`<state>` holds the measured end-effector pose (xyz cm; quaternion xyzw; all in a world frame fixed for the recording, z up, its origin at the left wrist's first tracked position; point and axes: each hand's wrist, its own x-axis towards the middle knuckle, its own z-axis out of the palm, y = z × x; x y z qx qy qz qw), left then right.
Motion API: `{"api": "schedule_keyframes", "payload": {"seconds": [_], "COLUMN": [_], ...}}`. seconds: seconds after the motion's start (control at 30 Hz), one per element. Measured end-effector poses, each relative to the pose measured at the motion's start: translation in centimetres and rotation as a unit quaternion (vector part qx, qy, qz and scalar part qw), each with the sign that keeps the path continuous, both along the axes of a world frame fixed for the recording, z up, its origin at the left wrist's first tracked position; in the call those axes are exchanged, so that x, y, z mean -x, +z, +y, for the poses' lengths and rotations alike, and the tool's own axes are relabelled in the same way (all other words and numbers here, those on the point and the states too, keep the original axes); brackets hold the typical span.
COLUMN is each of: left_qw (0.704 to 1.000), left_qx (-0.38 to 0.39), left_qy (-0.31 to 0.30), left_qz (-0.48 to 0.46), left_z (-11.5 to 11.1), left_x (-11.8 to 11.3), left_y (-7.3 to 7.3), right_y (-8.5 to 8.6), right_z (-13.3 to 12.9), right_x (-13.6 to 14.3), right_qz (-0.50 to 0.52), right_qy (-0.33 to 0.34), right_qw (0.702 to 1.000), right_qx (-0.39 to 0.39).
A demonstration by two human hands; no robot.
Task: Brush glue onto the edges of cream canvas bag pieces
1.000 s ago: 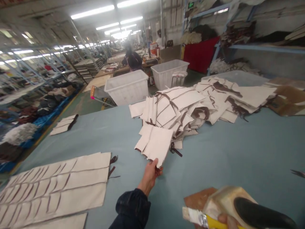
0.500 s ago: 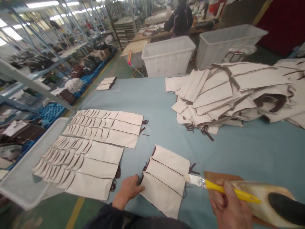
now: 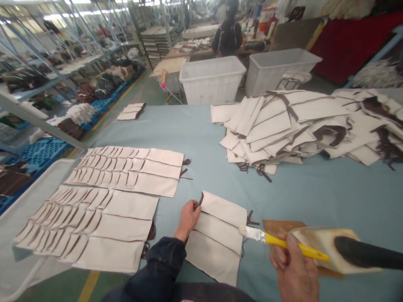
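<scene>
A cream panel (image 3: 217,239) with dark seam lines lies slanted in front of me, dark cords showing at its right edge. My left hand (image 3: 190,216) grips its upper left edge, fingers closed and thumb on top. My right hand (image 3: 294,264) is closed around the yellow handle of a paintbrush (image 3: 280,241). The whitish bristles point left and meet the panel's right edge. Right beside that hand, a stained cream container (image 3: 327,243) with a black handle-like part rests on a brown sheet (image 3: 280,226).
Two overlapping rows of cream panels (image 3: 126,235) are fanned out at left on the blue-grey table (image 3: 195,138). A big heap of panels (image 3: 283,126) covers the far right. A small stack (image 3: 131,111) lies at the far left. White bins (image 3: 212,79) stand beyond, near a person (image 3: 228,37).
My left hand has moved up along the panel's left edge to its upper corner. My right hand still holds the brush near the panel's right edge. The view has shifted slightly.
</scene>
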<state>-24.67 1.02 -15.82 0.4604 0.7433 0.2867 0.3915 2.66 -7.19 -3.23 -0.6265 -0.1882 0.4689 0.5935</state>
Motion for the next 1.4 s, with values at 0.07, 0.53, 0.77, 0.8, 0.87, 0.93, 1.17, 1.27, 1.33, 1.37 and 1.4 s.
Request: {"api": "schedule_keyframes", "payload": {"seconds": [0.07,0.53,0.77,0.8,0.87,0.93,1.17,1.27,1.33,1.37,1.4], "left_qw": [1.000,0.978,0.969,0.969,0.968,0.967,0.970,0.966,0.965,0.964,0.962], "left_qx": [-0.006,0.055,0.070,0.067,0.061,0.053,0.036,0.032,0.013,-0.004,-0.022], "left_qy": [0.008,-0.109,-0.153,-0.157,-0.167,-0.175,-0.161,-0.183,-0.213,-0.230,-0.248], "left_qz": [-0.019,-0.171,-0.180,-0.179,-0.178,-0.179,-0.178,-0.178,-0.153,-0.133,-0.111], "left_z": [-0.5,2.4,1.3,0.7,-0.8,-2.3,-6.0,-7.0,-7.4,-7.6,-7.8], "left_x": [-0.1,-3.2,-5.7,-5.8,-6.0,-6.1,-7.1,-7.4,-7.4,-7.4,-7.4], "left_y": [0.6,3.0,5.1,5.6,6.6,7.5,7.0,7.0,7.3,7.5,7.7], "right_y": [-0.1,-0.2,0.2,0.4,0.8,1.2,0.9,0.6,0.5,0.4,0.4], "right_z": [-0.2,0.1,0.0,0.1,0.2,0.4,0.1,-0.2,-0.4,-0.4,-0.5], "right_x": [0.0,-1.0,-2.2,-2.3,-2.4,-2.2,-1.4,-1.2,-1.0,-0.9,-0.8], "right_qz": [0.012,0.039,0.038,0.042,0.052,0.058,0.056,0.051,0.048,0.043,0.035], "right_qy": [-0.021,-0.028,-0.035,-0.036,-0.041,-0.043,-0.028,-0.012,0.003,0.013,0.024], "right_qw": [1.000,0.999,0.999,0.998,0.997,0.997,0.998,0.999,0.999,0.999,0.999], "right_qx": [0.007,0.007,-0.011,-0.016,-0.025,-0.029,-0.008,0.001,0.003,0.003,0.003]}}
